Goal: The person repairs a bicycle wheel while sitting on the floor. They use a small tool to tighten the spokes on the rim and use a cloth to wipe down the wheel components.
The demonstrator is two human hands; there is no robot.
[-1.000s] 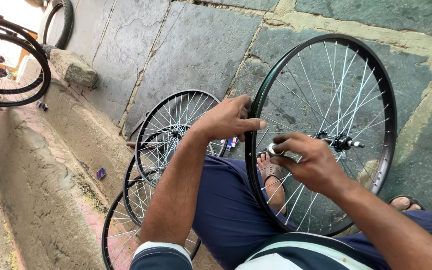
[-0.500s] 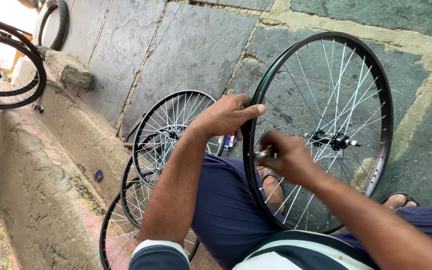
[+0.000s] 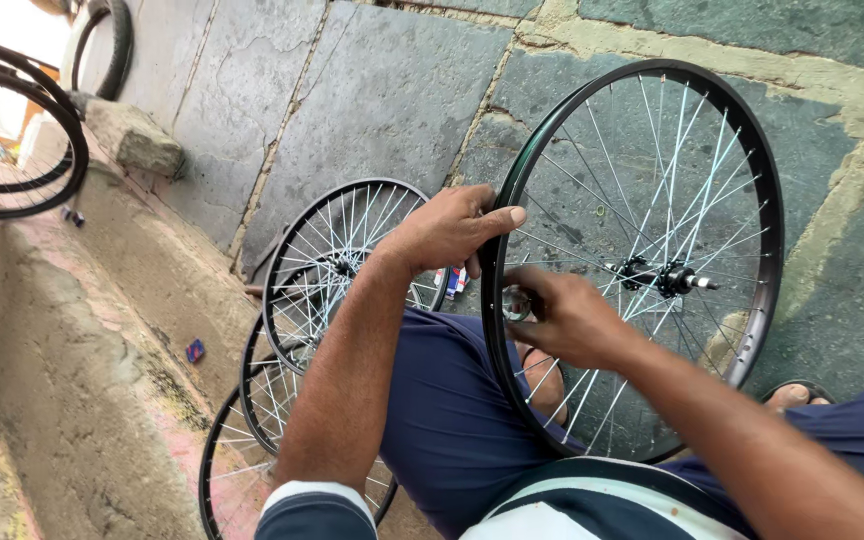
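A black bicycle wheel (image 3: 752, 160) with silver spokes and a hub (image 3: 667, 278) stands upright between my knees. My left hand (image 3: 447, 230) grips the rim at its left side, thumb lying along the edge. My right hand (image 3: 567, 315) is inside the wheel near the rim, fingers closed on a small round silver tool (image 3: 515, 302) held against the spokes. My legs in dark blue trousers (image 3: 452, 410) sit under the wheel.
Three more spoked wheels (image 3: 337, 260) lean stacked to the left, against a concrete step (image 3: 82, 360). Other wheels (image 3: 12, 130) and a tyre (image 3: 112, 40) stand at the top left. A stone (image 3: 137, 140) lies by the ledge. Stone slab floor (image 3: 372, 100) lies beyond.
My right hand has moved left from the spokes near the hub toward the rim, carrying the small silver tool. My left hand keeps its hold on the rim.
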